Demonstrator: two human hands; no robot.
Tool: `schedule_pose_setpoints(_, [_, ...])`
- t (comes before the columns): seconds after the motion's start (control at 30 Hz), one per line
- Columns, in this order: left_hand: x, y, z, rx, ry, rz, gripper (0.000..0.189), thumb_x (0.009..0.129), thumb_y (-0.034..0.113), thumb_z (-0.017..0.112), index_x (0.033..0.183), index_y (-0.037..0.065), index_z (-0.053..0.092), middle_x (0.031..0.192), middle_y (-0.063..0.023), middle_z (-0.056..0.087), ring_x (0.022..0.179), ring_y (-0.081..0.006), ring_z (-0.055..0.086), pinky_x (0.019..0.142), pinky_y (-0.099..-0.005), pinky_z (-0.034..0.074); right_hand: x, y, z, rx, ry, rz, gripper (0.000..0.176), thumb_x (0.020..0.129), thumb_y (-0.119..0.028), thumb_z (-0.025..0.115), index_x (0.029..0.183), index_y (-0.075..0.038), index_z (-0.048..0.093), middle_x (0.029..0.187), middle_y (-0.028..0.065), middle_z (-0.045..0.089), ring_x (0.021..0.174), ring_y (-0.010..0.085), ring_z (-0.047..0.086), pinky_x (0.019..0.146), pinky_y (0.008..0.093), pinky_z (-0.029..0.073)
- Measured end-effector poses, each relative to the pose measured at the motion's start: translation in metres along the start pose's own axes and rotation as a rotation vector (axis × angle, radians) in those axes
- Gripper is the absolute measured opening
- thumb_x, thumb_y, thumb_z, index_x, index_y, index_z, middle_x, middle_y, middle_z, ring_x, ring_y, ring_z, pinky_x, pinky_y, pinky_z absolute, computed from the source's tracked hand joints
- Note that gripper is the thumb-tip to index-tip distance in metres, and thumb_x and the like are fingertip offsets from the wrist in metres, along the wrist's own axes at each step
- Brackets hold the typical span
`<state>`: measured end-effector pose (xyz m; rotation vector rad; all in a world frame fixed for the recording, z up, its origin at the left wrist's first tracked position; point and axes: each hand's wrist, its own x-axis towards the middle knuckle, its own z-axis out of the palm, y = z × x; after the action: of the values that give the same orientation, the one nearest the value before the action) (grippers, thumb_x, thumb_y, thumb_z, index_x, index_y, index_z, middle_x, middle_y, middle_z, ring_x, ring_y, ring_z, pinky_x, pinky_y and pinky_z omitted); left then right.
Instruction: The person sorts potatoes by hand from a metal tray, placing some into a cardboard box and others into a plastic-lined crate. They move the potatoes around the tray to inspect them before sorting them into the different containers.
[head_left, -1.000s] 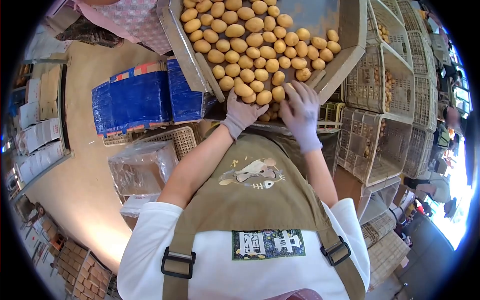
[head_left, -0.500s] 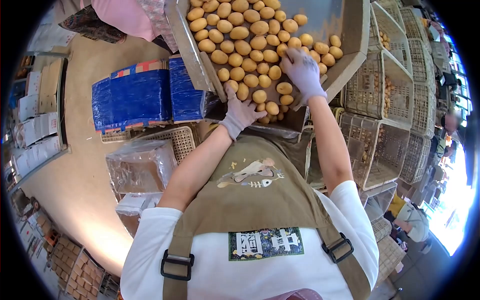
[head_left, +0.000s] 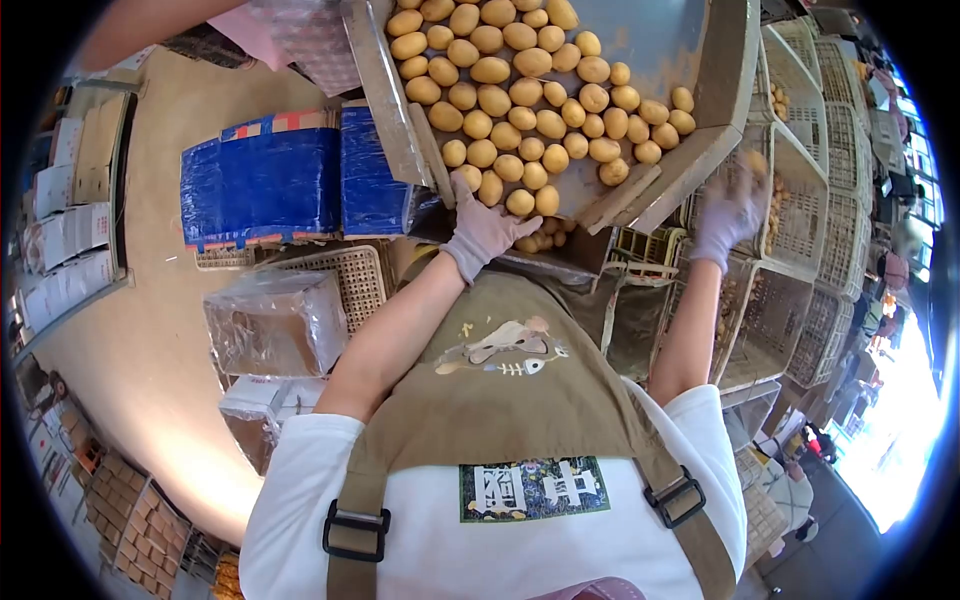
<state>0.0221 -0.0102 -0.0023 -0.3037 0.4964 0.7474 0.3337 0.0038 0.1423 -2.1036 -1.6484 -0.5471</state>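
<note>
1. Two gloved hands in the head view, your only view. Left hand (head_left: 483, 238) is at the tray mouth; right hand (head_left: 728, 222) is outside the tray, by the crates.

2. Left: fingers spread, not clenched, nothing visibly grasped. Index tip is right at the lowest-left potatoes; touching or just apart, can't tell. Thumb points right, across the mouth.

3. Right: motion-blurred. A single potato (head_left: 754, 161) shows at the fingertips; can't tell if it's gripped or released.

4. Loose potatoes (head_left: 550, 124) lie on the sorting tray (head_left: 660, 45), ahead of your left fingers and off to their right. Left is the nearer hand. Ovals, axes mixed; the rightmost one at the mouth has its long axis toward you.

5. More potatoes sit below the mouth in a box (head_left: 585, 257), just beside your left thumb.

6. Edges: left wall (head_left: 375, 90) and right wall (head_left: 695, 175) narrow to the mouth. Right wall stands between your right hand and the loose potatoes. Bare metal shows at the tray's upper right.

7. Surroundings: stacked mesh crates (head_left: 838, 235) on the right, some holding potatoes. Blue-wrapped cartons (head_left: 265, 185) left of the tray. Co-worker's arm (head_left: 160, 22) top left, well apart from your hands.
</note>
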Motion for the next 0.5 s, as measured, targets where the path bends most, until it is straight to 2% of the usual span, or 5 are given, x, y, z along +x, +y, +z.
schedule_pose_setpoints(0.07, [0.005,-0.002,-0.001,0.03,-0.088,0.0,0.109,0.076,0.093,0.039,0.158,0.023,0.023,0.163,-0.0094,0.022,0.147,-0.039,0.028,0.111,-0.0693,0.029,-0.003,0.007,-0.016,-0.168,0.048,0.094,0.045,0.079,-0.003,0.069,0.123,-0.012,0.068,0.117,0.0181,0.066,0.114,0.0284,0.063,0.098,0.0415,0.053])
schedule_pose_setpoints(0.13, [0.007,-0.007,-0.001,0.065,-0.103,-0.009,0.11,0.075,0.094,0.036,0.158,0.023,0.024,0.162,-0.0097,0.025,0.146,-0.0393,0.03,0.111,-0.0681,0.031,-0.022,-0.046,-0.004,0.456,-0.207,-0.046,0.041,0.082,-0.007,0.066,0.123,-0.01,0.066,0.113,0.0152,0.068,0.107,0.0298,0.066,0.092,0.0423,0.055])
schedule_pose_setpoints(0.23, [0.011,-0.004,-0.003,-0.049,-0.054,-0.086,0.111,0.075,0.095,0.035,0.158,0.022,0.024,0.161,-0.0096,0.029,0.144,-0.041,0.032,0.112,-0.0652,0.033,-0.053,-0.141,0.034,0.17,-0.809,-0.273,0.038,0.087,-0.015,0.06,0.125,-0.018,0.062,0.123,0.0128,0.062,0.093,0.0319,0.069,0.078,0.045,0.056])
schedule_pose_setpoints(0.4, [0.002,-0.001,0.005,-0.043,0.032,-0.069,0.106,0.079,0.09,0.036,0.157,0.02,0.026,0.161,-0.0093,0.031,0.144,-0.0388,0.034,0.11,-0.0659,0.035,-0.044,-0.167,0.064,0.217,-0.951,-0.07,0.037,0.09,-0.023,0.059,0.126,-0.024,0.06,0.114,0.0199,0.062,0.095,0.0384,0.066,0.08,0.0477,0.054])
schedule_pose_setpoints(0.5, [0.0,0.006,0.004,-0.016,-0.111,-0.055,0.101,0.082,0.088,0.034,0.157,0.02,0.028,0.161,-0.0079,0.032,0.144,-0.0374,0.035,0.109,-0.0688,0.034,-0.046,-0.136,0.041,0.467,-0.678,-0.12,0.034,0.088,-0.018,0.061,0.121,-0.024,0.063,0.101,0.0136,0.066,0.093,0.0336,0.067,0.082,0.0446,0.054])
